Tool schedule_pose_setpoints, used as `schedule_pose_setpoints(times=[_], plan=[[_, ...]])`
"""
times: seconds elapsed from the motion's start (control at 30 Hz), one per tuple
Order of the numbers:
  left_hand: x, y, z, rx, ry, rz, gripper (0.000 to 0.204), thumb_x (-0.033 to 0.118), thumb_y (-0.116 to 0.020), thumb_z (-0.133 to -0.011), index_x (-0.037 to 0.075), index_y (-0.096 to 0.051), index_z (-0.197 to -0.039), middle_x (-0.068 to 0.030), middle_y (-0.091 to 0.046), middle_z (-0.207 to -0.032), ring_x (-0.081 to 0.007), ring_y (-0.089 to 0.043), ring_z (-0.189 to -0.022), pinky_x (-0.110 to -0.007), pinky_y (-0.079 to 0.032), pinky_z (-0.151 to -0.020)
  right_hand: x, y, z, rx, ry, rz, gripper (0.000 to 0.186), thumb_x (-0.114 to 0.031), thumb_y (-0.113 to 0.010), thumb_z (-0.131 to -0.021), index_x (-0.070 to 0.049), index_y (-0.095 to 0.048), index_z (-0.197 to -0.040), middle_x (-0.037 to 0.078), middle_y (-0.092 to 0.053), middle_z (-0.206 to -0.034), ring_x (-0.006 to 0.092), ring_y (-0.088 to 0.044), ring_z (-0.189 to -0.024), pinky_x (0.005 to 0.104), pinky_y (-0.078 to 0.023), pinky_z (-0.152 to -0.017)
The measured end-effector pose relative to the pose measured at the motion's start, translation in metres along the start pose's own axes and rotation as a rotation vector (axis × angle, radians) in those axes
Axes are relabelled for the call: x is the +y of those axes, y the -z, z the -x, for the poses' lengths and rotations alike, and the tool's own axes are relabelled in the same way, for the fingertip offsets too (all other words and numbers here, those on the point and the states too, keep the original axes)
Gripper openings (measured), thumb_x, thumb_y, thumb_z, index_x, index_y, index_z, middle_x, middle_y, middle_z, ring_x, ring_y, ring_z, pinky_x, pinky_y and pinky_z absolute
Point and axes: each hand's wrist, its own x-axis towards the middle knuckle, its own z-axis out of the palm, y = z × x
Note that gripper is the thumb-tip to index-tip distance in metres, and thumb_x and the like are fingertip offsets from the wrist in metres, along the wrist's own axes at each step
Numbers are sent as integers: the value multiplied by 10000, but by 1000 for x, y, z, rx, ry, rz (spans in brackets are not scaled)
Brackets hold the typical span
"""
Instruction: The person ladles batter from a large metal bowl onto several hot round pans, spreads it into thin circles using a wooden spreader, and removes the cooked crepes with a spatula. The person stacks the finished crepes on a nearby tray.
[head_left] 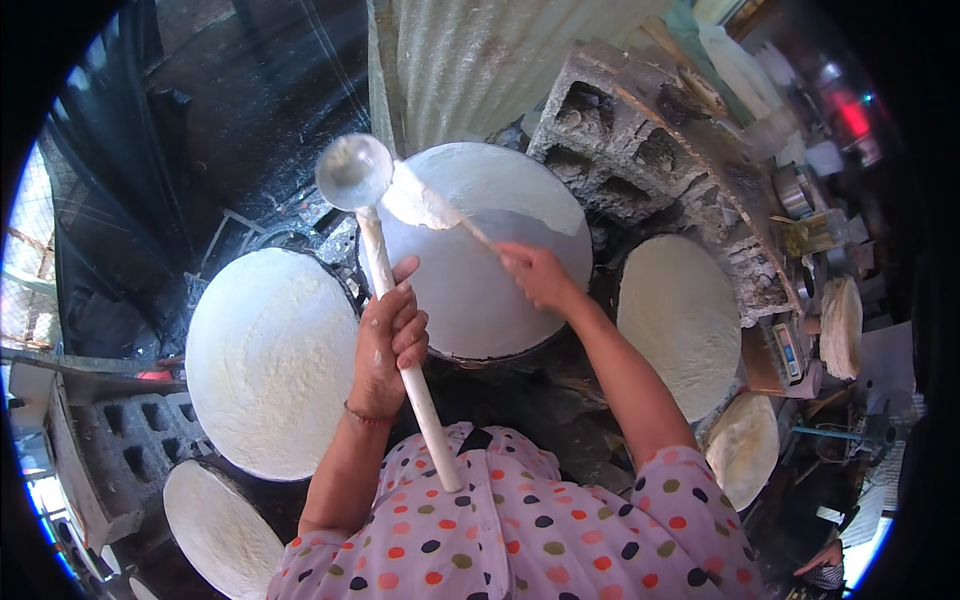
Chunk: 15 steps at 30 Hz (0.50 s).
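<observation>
My left hand (392, 335) is wrapped round the long pale handle of a ladle (356, 172). The ladle's round bowl is up, at the far left edge of the middle griddle (470, 310). In my right hand (543, 278) is a thin wooden spreader (462, 222) that reaches left over the same griddle, its far end smeared by motion. A white layer of batter (510, 185) covers the far part of that round plate; the near part is bare grey. The spreader's far end lies at the batter's left side, close to the ladle bowl.
Round plates with whitish sheets on them stand to the left (270, 365), lower left (220, 530) and right (680, 325). Concrete blocks (630, 140) rise at the far right, beside corrugated metal (480, 65). A stack of flat rounds (840, 328) and a small scale (787, 350) are farther right.
</observation>
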Motion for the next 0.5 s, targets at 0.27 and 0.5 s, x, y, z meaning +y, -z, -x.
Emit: schedule_pose_setpoints(times=[0.27,0.5], plan=[[5,-35,21,-16,-179,-128,262,168,-489,-966,27,-495,-1186,60,-264,-548,-38,-265,-376,-193,-277,-315,33,33,-19,337,322,186,335,-202,-570,-912,-51,-607,-1209,137,-675,-1084,239,-645,-990,325,-488,-863],[-36,-30,29,120,-240,-46,278,151,-461,-976,25,-476,-1223,53,-278,-565,-46,-280,-380,-198,-324,-324,30,32,5,-178,509,226,327,-167,-578,-904,-51,-613,-1208,156,-650,-1160,215,-616,-1084,315,-462,-913]])
